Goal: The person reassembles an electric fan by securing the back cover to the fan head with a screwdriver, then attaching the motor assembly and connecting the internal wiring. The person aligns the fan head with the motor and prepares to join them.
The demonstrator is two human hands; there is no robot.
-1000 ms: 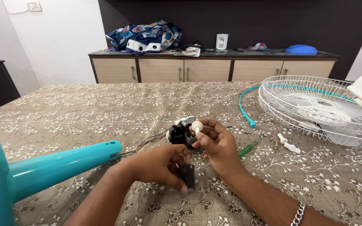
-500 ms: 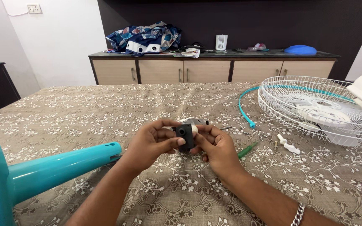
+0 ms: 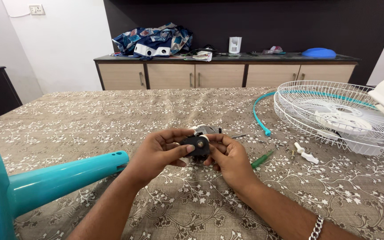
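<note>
Both forearms enter from the lower edge and converge toward the centre, held just above the table. Left hand (image 3: 158, 153): palm turned inward, fingers curled, thumb extended rightward along the top, its grip closed on a small black part (image 3: 196, 145). Right hand (image 3: 229, 155): back of hand toward the camera, fingers flexed, fingertips pinching the same part from the opposite side. The two hands nearly touch. A metal bracelet (image 3: 317, 226) circles the right wrist.

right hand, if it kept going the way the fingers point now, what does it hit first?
The right hand points up-left; its fingers already touch the small black part held against the left hand. Past that, probably the left hand's fingers, though depth is unclear.
</note>
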